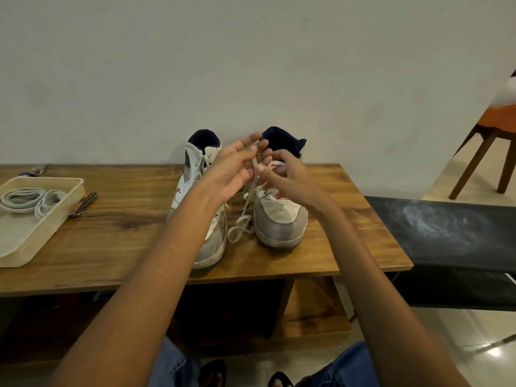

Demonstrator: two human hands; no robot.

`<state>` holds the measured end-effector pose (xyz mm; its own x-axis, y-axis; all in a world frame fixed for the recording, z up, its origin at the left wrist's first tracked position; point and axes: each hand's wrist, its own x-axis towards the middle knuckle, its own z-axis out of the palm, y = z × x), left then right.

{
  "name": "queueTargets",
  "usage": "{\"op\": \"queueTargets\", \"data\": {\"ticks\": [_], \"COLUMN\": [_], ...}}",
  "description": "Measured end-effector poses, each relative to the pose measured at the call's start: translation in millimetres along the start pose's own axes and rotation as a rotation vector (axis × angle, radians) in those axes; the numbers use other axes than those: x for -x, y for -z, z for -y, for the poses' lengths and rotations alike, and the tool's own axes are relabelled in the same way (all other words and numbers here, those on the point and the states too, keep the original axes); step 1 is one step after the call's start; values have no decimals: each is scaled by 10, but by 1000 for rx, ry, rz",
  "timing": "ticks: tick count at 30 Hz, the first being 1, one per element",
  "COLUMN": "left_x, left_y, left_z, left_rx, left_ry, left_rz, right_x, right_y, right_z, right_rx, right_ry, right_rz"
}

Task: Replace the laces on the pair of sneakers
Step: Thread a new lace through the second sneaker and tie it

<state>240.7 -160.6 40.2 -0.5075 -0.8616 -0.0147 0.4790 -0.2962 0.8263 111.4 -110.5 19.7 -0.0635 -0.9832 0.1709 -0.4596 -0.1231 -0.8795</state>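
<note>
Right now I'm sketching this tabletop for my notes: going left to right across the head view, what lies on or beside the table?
Tray of coiled laces → metal tool beside the tray → left sneaker → loose lace → right sneaker → black bench → wooden chair.

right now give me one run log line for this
step: unlacing right sneaker | left hand: pinches old lace | right hand: on lace | left sneaker: laced
</note>
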Motion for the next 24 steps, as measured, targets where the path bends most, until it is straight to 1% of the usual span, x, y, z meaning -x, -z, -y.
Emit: {"op": "queueTargets", "data": {"ticks": [2,3,4,5,7,11,12,15,18,20,22,24], "left_x": [-14,-29,-36,-51,-80,-117,-135,-168,-174,-158,-151,-137], "left_y": [-7,5,15,34,83,196,231,255,223,217,213,180], "left_z": [26,42,55,74,127,209,213,220,243,219,177,145], "left_rx": [85,66,-15,-154,-455,-902,-962,-981,-995,-971,-952,-994], "left_ry": [-27,-39,-62,-97,-166,-265,-288,-264,-238,-278,-277,-170], "left_rz": [3,-18,-69,-146,-282,-415,-451,-477,-498,-530,-508,-416], "right_x": [18,17,13,12,8,67,97,165,171,168,175,177], "right_y": [-56,-60,-28,31,213,647,758,934,884,848,856,857], "right_z": [37,47,59,69,79,25,18,15,69,150,251,337], "right_rx": [-126,-188,-258,-337,-492,-842,-897,-890,-885,-890,-884,-853], "right_ry": [-13,-27,-44,-60,-72,-23,-3,45,109,154,195,216], "right_rz": [77,81,61,17,-115,-385,-437,-544,-579,-566,-522,-476]}}
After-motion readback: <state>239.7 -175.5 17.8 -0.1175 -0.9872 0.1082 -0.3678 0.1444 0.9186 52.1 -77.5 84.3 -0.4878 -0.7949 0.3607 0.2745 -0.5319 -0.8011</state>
